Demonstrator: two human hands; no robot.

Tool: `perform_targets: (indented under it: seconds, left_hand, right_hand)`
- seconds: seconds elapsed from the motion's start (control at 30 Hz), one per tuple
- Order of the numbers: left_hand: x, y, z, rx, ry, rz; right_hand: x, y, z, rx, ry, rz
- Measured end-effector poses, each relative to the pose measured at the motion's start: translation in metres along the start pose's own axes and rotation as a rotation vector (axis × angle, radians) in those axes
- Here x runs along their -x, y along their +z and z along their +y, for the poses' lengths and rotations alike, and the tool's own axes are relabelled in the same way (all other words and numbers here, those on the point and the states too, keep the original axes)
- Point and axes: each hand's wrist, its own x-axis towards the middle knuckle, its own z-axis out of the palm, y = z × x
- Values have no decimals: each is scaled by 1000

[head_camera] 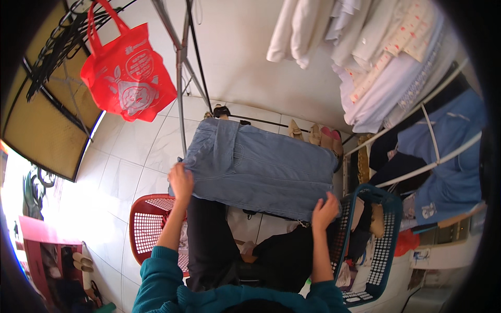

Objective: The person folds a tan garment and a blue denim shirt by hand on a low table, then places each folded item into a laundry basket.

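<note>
A blue denim garment (pixel 262 168), apparently a shirt with a pocket and a sleeve folded across it, lies spread out flat in front of me, above my knees. My left hand (pixel 182 183) grips its left edge, fingers curled over the cloth. At its near right corner, my right hand (pixel 326 211) holds the hem between thumb and fingers. What supports the garment is mostly hidden beneath it.
A red plastic basket (pixel 146 231) stands at my left, a teal basket (pixel 385 250) with clothes at my right. A red tote bag (pixel 129 78) hangs from a metal rack (pixel 180 78). Beige shoes (pixel 295 130) line the wall; white clothes (pixel 375 51) hang at upper right.
</note>
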Motion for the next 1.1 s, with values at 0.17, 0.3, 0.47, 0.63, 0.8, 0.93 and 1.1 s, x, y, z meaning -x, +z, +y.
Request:
perform_targets:
  seconds: [0.17, 0.3, 0.47, 0.63, 0.8, 0.93, 1.1]
  left_hand:
    - [19, 16, 26, -119, 74, -199]
    - [22, 28, 21, -160, -5, -186]
    - [25, 31, 16, -166, -2, -174]
    - [14, 22, 10, -359, 144, -395]
    - [-5, 14, 11, -526, 295, -591]
    - [-6, 14, 4, -495, 317, -579]
    - [-7, 13, 5, -436, 291, -581]
  right_hand:
    - [15, 30, -51, -6, -292, -338]
    - [14, 43, -47, 96, -204, -424]
    - [1, 44, -75, 83, 19, -577]
    - [-9, 65, -107, -60, -89, -610]
    - [-12, 78, -121, 65, -96, -702]
    - [-9, 77, -117, 32, -121, -702]
    - [-10, 76, -131, 110, -50, -700]
